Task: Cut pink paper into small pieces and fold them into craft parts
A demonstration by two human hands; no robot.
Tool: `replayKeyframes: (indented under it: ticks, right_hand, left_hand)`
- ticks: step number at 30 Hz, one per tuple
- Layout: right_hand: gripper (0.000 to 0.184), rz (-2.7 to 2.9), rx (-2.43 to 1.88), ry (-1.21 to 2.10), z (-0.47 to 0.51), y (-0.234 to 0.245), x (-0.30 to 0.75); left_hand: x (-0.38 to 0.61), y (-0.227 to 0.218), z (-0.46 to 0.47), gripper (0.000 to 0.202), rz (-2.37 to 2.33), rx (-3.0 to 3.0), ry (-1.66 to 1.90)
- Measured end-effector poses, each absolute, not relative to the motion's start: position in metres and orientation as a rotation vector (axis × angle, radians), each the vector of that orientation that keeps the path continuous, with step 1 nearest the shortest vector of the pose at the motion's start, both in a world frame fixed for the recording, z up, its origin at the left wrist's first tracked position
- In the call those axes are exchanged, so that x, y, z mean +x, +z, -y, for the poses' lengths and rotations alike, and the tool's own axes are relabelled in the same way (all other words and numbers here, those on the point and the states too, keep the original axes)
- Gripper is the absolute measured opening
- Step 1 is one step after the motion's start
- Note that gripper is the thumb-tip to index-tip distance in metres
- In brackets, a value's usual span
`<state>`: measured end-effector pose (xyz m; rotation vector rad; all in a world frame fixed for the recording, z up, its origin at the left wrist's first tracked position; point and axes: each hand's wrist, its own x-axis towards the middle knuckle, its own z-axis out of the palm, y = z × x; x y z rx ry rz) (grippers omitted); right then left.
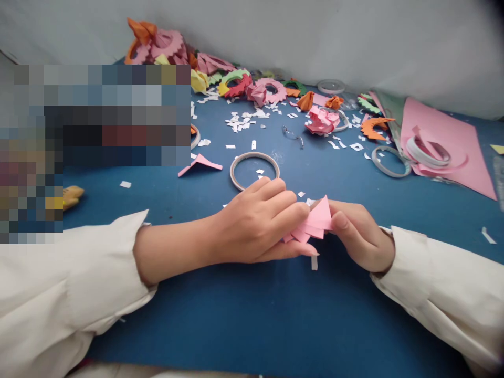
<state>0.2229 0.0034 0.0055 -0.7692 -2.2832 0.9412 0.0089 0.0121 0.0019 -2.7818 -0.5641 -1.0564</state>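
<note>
Both of my hands meet over the blue table (244,315) on a small stack of folded pink paper pieces (315,223). My left hand (255,223) curls its fingers over the left side of the stack and pinches it. From the right, my right hand (360,236) grips the same stack with thumb on top. The stack's pointed tip sticks up between the two hands. A small white paper strip (314,262) lies just below it. Both forearms wear cream sleeves.
An empty tape ring (254,170) and a folded pink piece (200,164) lie just behind my hands. Further back are heaps of folded paper wheels and flowers (236,79), white scraps, more tape rings (391,160) and pink sheets (449,144) at right. A blurred-out area covers the left.
</note>
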Motion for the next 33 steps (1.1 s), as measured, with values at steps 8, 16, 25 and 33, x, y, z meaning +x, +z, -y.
replayKeyframes:
  ticks: [8, 16, 25, 33]
  right_hand:
    - [0.045, 2.284, -0.709, 0.808, -0.004, 0.002, 0.223]
    - [0.033, 2.366, -0.539, 0.768, -0.005, 0.003, 0.223]
    - [0.024, 2.498, -0.409, 0.445, -0.002, 0.002, 0.221]
    - [0.021, 2.446, -0.458, 0.563, 0.000, 0.003, 0.221]
  left_hand:
    - [0.006, -0.001, -0.012, 0.041, 0.503, -2.938, -1.181]
    - [0.010, 0.001, -0.004, 0.015, 0.569, -3.172, -1.223]
    - [0.010, 0.015, 0.008, 0.029, 0.756, -3.795, -1.229]
    - [0.013, 0.015, 0.005, 0.032, 1.188, -3.816, -1.223]
